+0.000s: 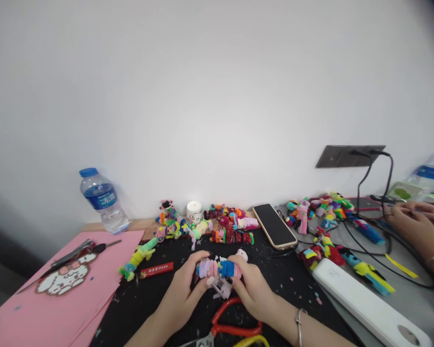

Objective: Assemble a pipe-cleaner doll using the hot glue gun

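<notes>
Left hand (181, 291) and right hand (256, 289) pinch opposite ends of a banded pipe-cleaner figure (213, 268) over a black mat (292, 274), just beyond red-handled scissors (238, 330), in the head view. Likely light, soft and bendable, hardly slippery, it seems best held by its wound bands; the pale trailing parts look easier to bend askew.

Beside the pale wall (217, 96), on the left, stands a water bottle (100, 196) with a blue cap and label, and in front of it pink sheets (58, 315) carry a white animal-shaped piece (63, 280). A small white jar (194, 215) stands near the wall, with a dark-screened phone (274, 225) lying to its right. Farther right, black cables (392, 176) plug into a dark socket plate (334, 156), a second bottle (433, 172) stands near the wall, and a long white device (367, 303) lies nearer the camera.
</notes>
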`<move>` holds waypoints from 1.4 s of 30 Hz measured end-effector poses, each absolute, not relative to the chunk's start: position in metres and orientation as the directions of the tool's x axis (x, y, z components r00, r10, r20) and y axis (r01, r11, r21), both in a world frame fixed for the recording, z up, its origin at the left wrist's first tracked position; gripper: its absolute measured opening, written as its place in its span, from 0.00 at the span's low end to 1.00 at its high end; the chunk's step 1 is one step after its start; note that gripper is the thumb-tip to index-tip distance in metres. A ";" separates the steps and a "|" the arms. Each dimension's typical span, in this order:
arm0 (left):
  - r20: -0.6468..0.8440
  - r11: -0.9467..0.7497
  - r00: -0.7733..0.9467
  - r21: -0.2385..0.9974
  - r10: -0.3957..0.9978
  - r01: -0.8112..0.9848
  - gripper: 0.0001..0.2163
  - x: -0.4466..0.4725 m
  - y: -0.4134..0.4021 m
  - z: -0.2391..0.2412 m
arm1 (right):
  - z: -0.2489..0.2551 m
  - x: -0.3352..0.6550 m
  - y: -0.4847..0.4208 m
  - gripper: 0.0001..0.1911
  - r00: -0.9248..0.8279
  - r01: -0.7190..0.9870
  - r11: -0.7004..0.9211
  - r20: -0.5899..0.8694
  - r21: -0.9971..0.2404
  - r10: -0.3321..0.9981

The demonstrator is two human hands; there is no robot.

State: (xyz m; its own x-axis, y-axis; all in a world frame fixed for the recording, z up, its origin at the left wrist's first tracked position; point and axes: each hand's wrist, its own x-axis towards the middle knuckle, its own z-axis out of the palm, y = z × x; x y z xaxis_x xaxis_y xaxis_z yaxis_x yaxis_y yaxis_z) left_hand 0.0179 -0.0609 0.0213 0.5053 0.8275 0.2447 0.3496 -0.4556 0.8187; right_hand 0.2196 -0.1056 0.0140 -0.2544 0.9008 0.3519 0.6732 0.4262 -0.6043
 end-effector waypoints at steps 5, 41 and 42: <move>0.286 -0.422 0.459 0.878 0.841 0.226 0.13 0.017 -0.058 0.020 | 0.013 0.222 -0.106 0.15 -0.285 0.726 0.447 0.363 -0.523 0.887; 0.168 -0.262 0.483 0.956 0.860 0.134 0.09 0.025 -0.060 0.020 | 0.012 0.222 -0.107 0.14 -0.289 0.741 0.472 0.408 -0.477 0.866; 0.179 -0.276 0.483 0.951 0.857 0.138 0.09 0.025 -0.061 0.021 | 0.012 0.222 -0.106 0.14 -0.287 0.735 0.469 0.403 -0.489 0.869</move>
State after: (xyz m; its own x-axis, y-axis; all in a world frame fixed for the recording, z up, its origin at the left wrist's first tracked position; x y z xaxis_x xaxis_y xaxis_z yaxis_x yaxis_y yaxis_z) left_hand 0.0250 -0.0607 0.0214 0.4829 0.8572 0.1789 0.1383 -0.2764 0.9511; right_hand 0.2224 -0.1065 0.0119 -0.2870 0.8692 0.4027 0.7353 0.4693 -0.4890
